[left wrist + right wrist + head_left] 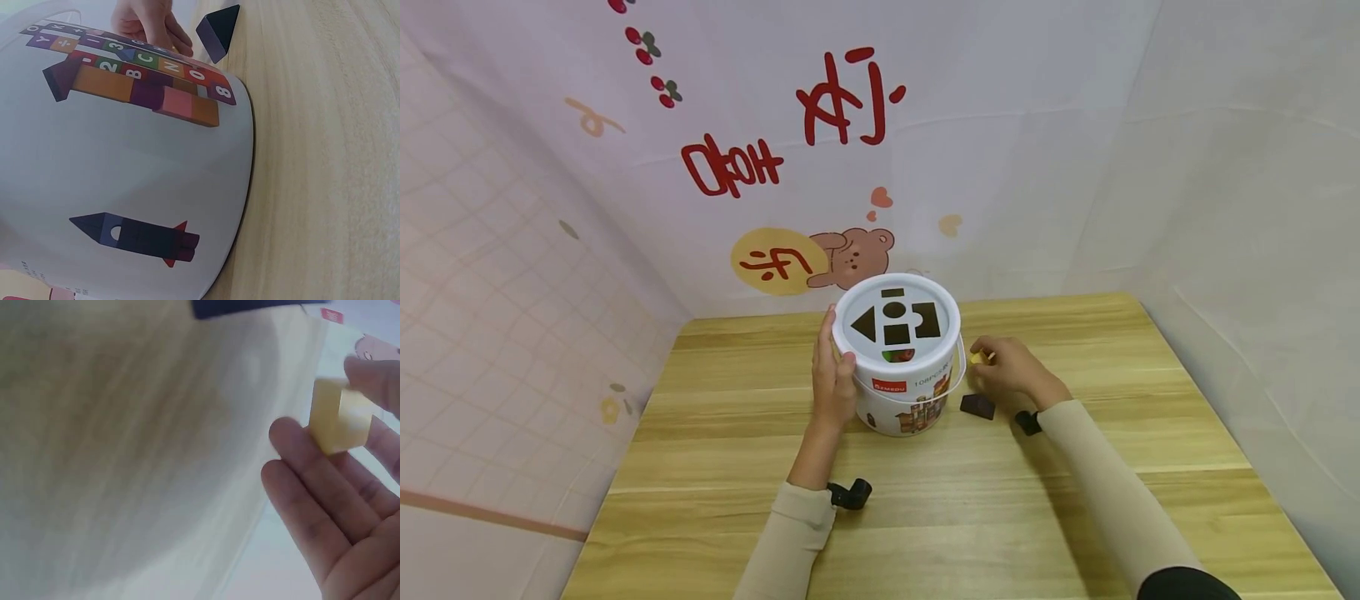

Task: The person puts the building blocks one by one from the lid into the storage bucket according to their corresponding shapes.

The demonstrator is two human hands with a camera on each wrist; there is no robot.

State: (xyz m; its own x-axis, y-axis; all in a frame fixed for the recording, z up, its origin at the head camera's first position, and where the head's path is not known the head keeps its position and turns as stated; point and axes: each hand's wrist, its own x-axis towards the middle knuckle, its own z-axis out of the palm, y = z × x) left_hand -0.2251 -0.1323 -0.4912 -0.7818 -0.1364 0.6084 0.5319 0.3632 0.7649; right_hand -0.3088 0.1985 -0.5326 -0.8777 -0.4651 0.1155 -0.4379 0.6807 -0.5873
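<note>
A white bucket point(898, 417) stands upright on the table, its handle hanging down the front right. Its pale lid point(917, 292) has several shaped holes, including a triangle, a circle and a rectangle; bits of colour show through the front one. My left hand point(833, 387) rests against the bucket's left side, fingers pointing up toward the rim and thumb at the front. To the right of the bucket, my right hand point(1011, 367) pinches a small yellow block point(340, 415) between thumb and fingers. A dark wedge-shaped block point(977, 407) lies on the table between that hand and the bucket's base.
The wooden table point(925, 517) ends at the back against a printed curtain point(1000, 167), with more cloth hanging along both sides. Black wrist cameras sit on both arms, the left one point(852, 494) close to the tabletop.
</note>
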